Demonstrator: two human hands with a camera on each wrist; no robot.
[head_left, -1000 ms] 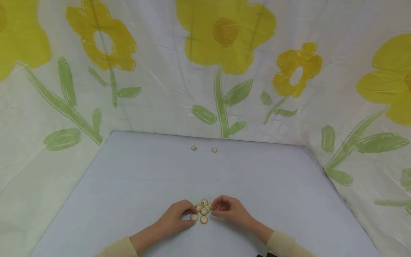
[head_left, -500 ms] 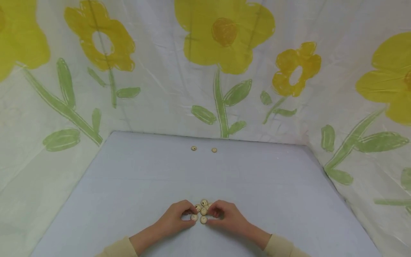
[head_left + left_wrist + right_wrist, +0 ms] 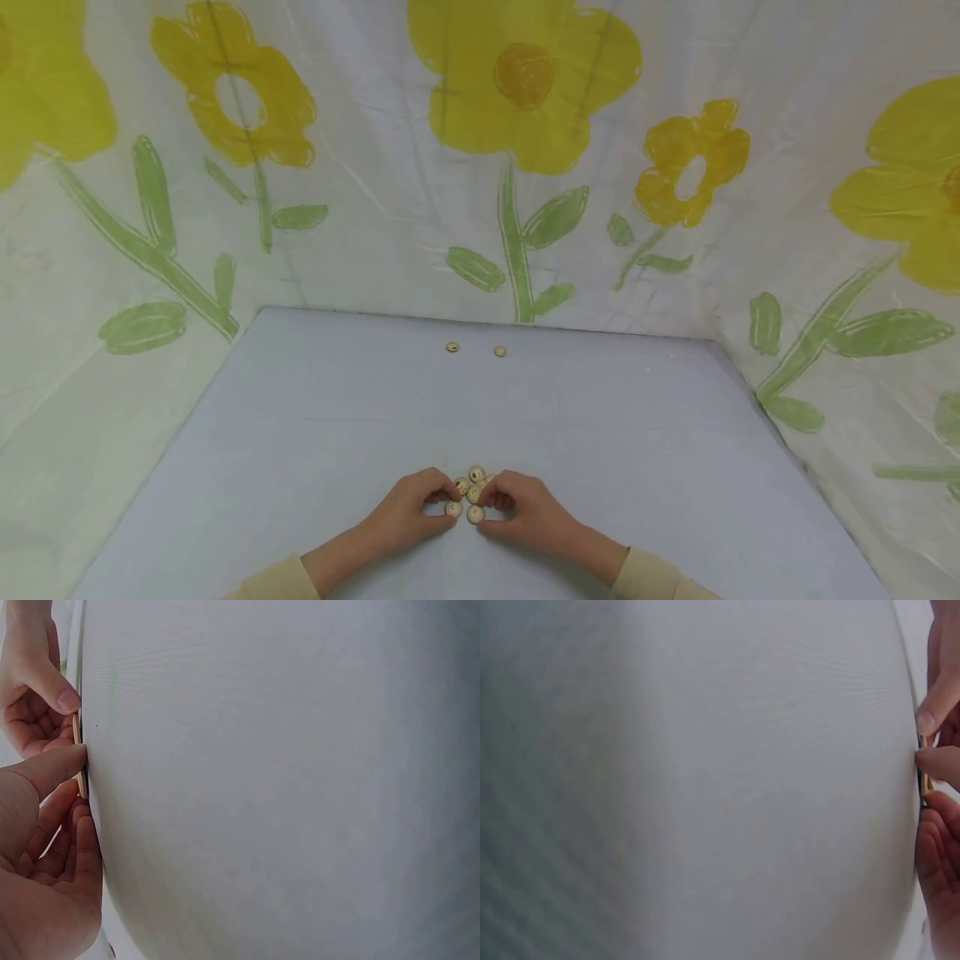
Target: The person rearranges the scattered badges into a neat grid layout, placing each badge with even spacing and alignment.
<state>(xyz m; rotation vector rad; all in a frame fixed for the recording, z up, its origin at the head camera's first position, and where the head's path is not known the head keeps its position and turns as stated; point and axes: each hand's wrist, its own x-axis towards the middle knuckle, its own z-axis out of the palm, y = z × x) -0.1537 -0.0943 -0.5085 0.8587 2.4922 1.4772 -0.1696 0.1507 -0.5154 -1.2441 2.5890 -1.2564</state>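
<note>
Several small round wooden discs with dark markings lie bunched on the table near its front. My left hand (image 3: pixel 416 504) is at the left side of the bunch, its thumb and forefinger bent round the lower-left disc (image 3: pixel 453 508). From the other side, my right hand (image 3: pixel 528 510) has its thumb and forefinger at the edges of the lower-right disc (image 3: pixel 476 515). Its fingertips overlap a middle disc (image 3: pixel 474 494) and mostly hide another behind them. An upper disc (image 3: pixel 477 473) and an upper-left disc (image 3: pixel 461 486) show between the hands. Both wrist views show the discs edge-on, thin and flat.
Two more discs, one left (image 3: pixel 452 347) and one right (image 3: pixel 499 352), lie apart near the back edge of the pale table (image 3: pixel 337 400). A white cloth (image 3: pixel 360 208) painted with yellow flowers hangs behind and along the sides.
My right hand has shifted left and slightly down, from the right-hand disc of the bunch to the lower-right one. The left hand stays in place.
</note>
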